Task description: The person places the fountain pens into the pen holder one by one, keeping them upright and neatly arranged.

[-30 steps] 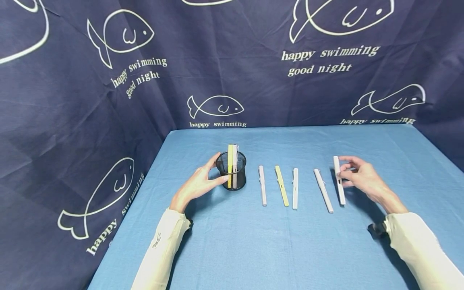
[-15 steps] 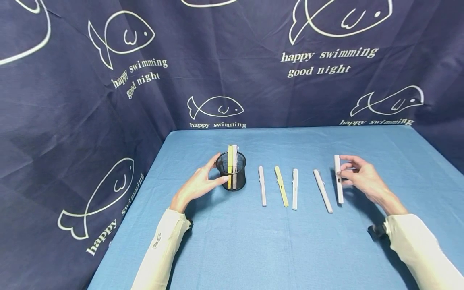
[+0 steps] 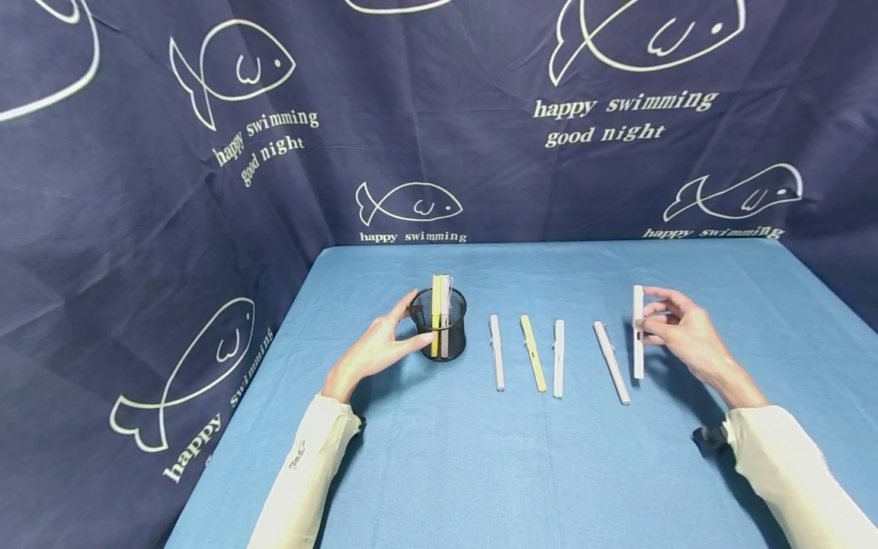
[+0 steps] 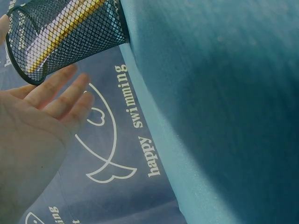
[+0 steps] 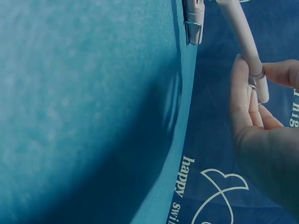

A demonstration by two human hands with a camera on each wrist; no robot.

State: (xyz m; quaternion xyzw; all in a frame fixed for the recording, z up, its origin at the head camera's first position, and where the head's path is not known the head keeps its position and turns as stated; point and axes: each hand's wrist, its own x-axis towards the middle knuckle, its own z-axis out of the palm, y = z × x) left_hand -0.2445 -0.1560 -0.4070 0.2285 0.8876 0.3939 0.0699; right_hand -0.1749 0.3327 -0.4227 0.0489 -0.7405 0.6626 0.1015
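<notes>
The white pen (image 3: 639,354) is in the right hand (image 3: 693,343), pinched between thumb and fingertips, just right of the row of loose pens. From here I can't tell whether its lower end touches the cloth.

Nearest me, the left sleeve (image 3: 309,473) and the right sleeve (image 3: 789,465) run out of the head view at its lower edge; a small dark mark on the left one is too small to read. Beyond lie a pale pen (image 3: 611,361), a white clip pen (image 3: 559,358), a yellow pen (image 3: 533,353) and a pinkish pen (image 3: 497,352), right to left, each apart from the next.

The left hand (image 3: 377,347) holds the black mesh cup (image 3: 456,339), thumb in front, other fingers mostly hidden behind. The left wrist view shows three of those fingers extended under the rim. A yellow marker (image 3: 436,301) and a pale marker (image 3: 445,301) stand in the cup; the mesh blurs their lower parts. The right wrist view cuts off one end of the held pen.

Farthest back, the navy curtain (image 3: 501,152) reads "happy swimming" and "good night" beside white fish outlines.
</notes>
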